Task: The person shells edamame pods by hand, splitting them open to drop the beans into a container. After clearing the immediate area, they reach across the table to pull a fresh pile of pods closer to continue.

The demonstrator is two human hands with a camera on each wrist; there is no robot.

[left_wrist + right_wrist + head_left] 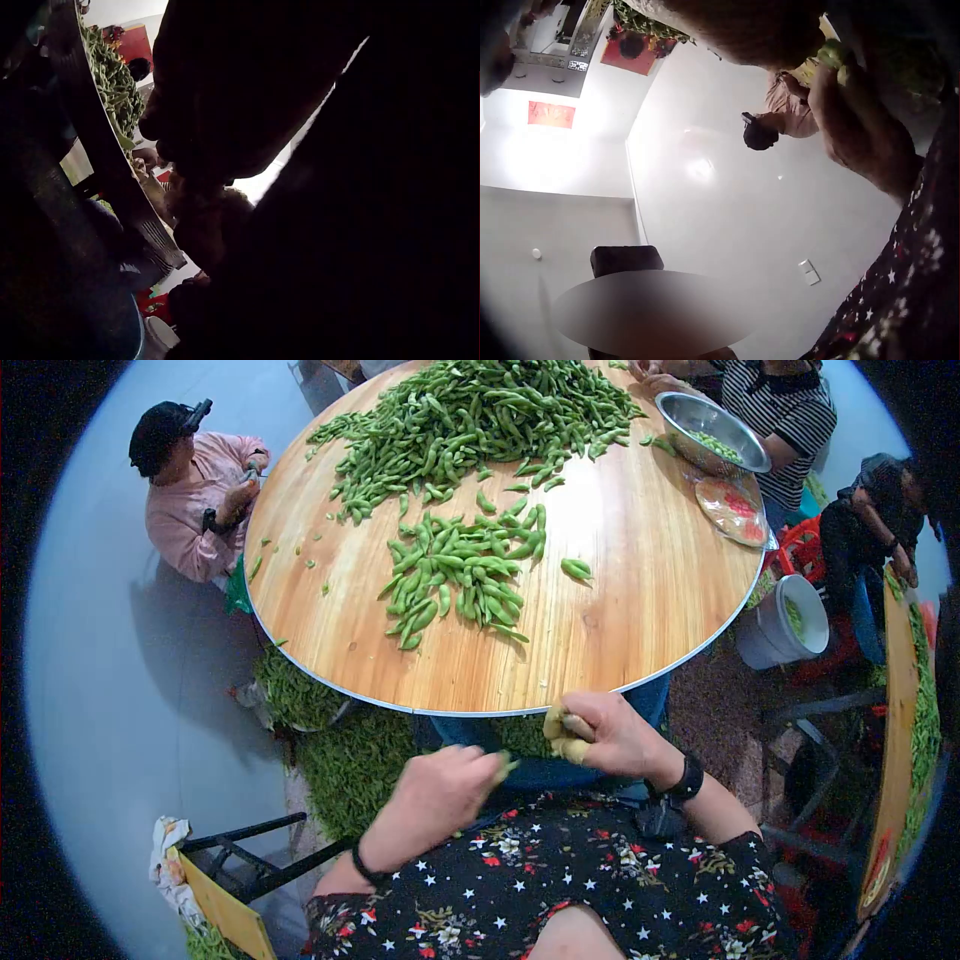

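In the head view my left hand is below the table's near edge, pinching a green soybean pod at its fingertips. The right wrist view shows that left hand too, with the pod between thumb and finger. My right hand is at the table edge, a short way right of the left, with its fingers curled. Yellowish coverings wrap its thumb and a finger. Its palm is hidden. A small pile of pods lies ahead on the round wooden table. The left wrist view is mostly dark.
A large heap of pods covers the far side. A metal bowl and a bagged red-marked disc are at right. People sit left and right. A white bucket and pod husks are on the floor.
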